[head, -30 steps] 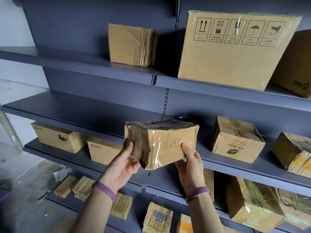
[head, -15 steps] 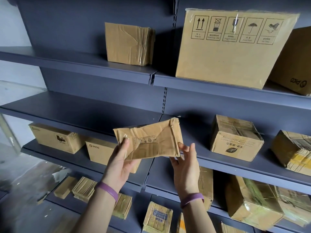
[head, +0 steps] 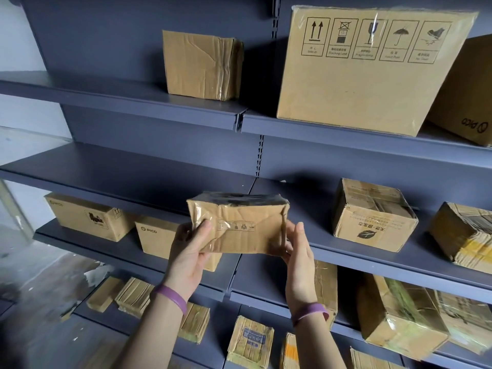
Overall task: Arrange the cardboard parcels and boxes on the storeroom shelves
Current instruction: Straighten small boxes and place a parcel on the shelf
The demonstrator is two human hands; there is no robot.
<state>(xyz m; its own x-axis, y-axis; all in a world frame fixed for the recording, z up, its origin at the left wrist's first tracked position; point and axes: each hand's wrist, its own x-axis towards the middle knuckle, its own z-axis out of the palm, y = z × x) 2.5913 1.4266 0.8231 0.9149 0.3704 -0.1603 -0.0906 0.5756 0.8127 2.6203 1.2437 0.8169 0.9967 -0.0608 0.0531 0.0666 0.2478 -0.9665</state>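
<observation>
Dark blue-grey metal shelves (head: 127, 179) fill the storeroom wall. In front of the middle shelf, the left hand (head: 190, 258) and right hand (head: 299, 259) grip a small brown cardboard parcel (head: 239, 227) by its two ends, holding it in the air. The parcel is wrapped in glossy, wrinkled clear tape and its top is dark. To its right on the middle shelf sits a dented, taped carton with a leaf print (head: 372, 222). Lower left stands a smooth box marked PICO (head: 157, 235). On the top shelf rest a creased plain box (head: 199, 65) and a large smooth carton printed with handling symbols (head: 359, 83).
</observation>
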